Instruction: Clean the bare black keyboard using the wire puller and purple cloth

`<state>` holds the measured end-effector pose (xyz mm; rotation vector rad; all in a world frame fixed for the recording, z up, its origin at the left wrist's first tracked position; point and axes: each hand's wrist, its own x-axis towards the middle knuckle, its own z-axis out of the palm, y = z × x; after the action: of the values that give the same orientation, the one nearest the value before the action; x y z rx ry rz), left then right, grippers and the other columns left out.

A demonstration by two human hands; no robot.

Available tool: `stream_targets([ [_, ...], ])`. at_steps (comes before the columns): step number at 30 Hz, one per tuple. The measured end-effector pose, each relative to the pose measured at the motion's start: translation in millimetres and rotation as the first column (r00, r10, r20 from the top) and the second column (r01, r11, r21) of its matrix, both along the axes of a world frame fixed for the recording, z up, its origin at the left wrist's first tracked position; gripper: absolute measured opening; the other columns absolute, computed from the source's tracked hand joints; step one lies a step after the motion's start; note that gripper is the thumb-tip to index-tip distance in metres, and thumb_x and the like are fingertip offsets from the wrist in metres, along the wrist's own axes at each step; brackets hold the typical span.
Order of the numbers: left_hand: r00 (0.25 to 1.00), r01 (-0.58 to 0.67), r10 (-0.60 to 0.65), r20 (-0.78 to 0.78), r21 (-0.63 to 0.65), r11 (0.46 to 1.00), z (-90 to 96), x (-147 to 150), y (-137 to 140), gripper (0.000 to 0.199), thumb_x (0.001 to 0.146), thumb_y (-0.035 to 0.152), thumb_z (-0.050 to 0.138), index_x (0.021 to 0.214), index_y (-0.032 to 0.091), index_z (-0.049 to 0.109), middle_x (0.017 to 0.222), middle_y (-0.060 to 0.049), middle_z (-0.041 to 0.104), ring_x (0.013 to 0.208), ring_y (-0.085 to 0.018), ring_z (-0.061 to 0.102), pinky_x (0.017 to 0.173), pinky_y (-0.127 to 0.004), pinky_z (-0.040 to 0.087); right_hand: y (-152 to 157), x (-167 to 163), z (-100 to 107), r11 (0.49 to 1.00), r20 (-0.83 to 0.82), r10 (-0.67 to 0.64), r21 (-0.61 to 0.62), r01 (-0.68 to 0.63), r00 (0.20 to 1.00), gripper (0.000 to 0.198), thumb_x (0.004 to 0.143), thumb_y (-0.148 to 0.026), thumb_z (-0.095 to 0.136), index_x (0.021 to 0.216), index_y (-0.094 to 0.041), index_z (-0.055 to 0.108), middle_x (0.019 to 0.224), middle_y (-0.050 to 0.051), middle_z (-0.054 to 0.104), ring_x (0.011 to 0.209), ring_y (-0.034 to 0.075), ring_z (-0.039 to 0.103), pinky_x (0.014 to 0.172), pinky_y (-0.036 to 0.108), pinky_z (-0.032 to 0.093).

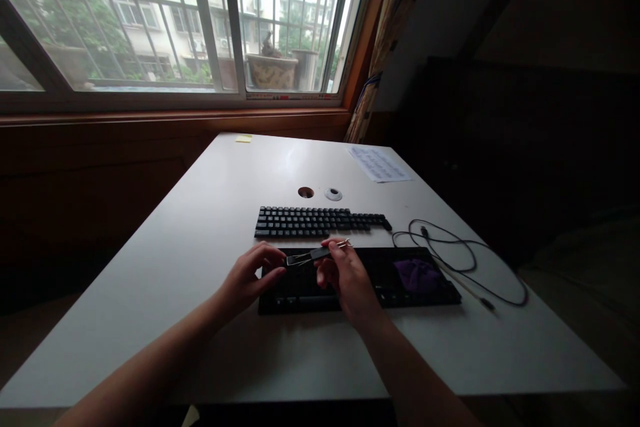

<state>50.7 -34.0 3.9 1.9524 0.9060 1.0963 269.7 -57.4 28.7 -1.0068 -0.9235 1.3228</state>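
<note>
In my right hand (347, 277) is a keycap puller (320, 253) with a dark handle and thin wire loops, pinched between thumb and fingers. Its wires reach left to a small dark keycap (291, 260). The thumb and forefinger of my left hand (255, 270) are curled in at that keycap's left edge. Both hands are above a black keyboard (310, 303), and they hide part of it. Behind it, dark keycaps (303, 220) lie set out in close rows on the table. A purple cloth (418, 275) rests on the keyboard's right part.
The white table (200, 213) carries a loosely coiled black cable (473, 267) at the right. Printed sheets (380, 165) lie at the far right, a yellow note (243, 139) at the far left. Behind the keycaps are a round hole (306, 193) and a white ring (333, 194).
</note>
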Motion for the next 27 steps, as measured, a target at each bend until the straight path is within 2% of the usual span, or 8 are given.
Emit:
stream_targets([
  [3,0.999,0.0,0.003,0.053,-0.06,0.998,-3.0,-0.5,0.9,0.015,0.092,0.029,0.064,0.102,0.018,0.062,0.097,-0.006,0.062,0.083,-0.016,0.063,0.075,-0.031,0.056,0.0,-3.4,-2.8,1.0,0.002,0.01,0.008,-0.01,1.0,0.031,0.092,-0.052,0.057,0.102,-0.023,0.054,0.071,-0.001,0.067,0.048,0.011,0.058,0.046,0.021,0.043],
  [10,1.0,-0.005,0.006,0.011,-0.047,0.999,-2.5,-0.5,1.4,0.012,0.091,0.028,0.064,0.098,0.018,0.063,0.092,-0.005,0.062,0.078,-0.015,0.062,0.07,-0.028,0.055,-0.1,-6.6,-8.2,0.999,0.011,0.034,0.024,-0.034,0.999,0.029,0.094,-0.05,0.054,0.103,-0.023,0.054,0.073,-0.002,0.067,0.049,0.011,0.058,0.046,0.022,0.043],
  [19,0.999,-0.022,0.026,0.036,-0.108,0.994,-2.5,0.2,2.6,0.015,0.09,0.031,0.065,0.094,0.017,0.063,0.087,-0.004,0.062,0.079,-0.015,0.062,0.072,-0.028,0.054,0.6,-6.2,-9.6,0.999,0.017,0.033,0.021,-0.033,0.999,0.029,0.094,-0.051,0.054,0.104,-0.023,0.054,0.073,-0.002,0.067,0.048,0.01,0.058,0.046,0.021,0.042],
  [27,0.999,-0.036,0.036,-0.011,-0.085,0.996,-2.4,-1.8,3.9,0.015,0.091,0.031,0.063,0.09,0.017,0.063,0.083,-0.004,0.064,0.074,-0.015,0.062,0.067,-0.027,0.051,-0.2,-7.2,-9.6,0.999,0.012,0.032,0.008,-0.032,0.999,0.034,0.09,-0.055,0.058,0.102,-0.023,0.055,0.075,-0.001,0.068,0.047,0.01,0.057,0.044,0.021,0.041],
])
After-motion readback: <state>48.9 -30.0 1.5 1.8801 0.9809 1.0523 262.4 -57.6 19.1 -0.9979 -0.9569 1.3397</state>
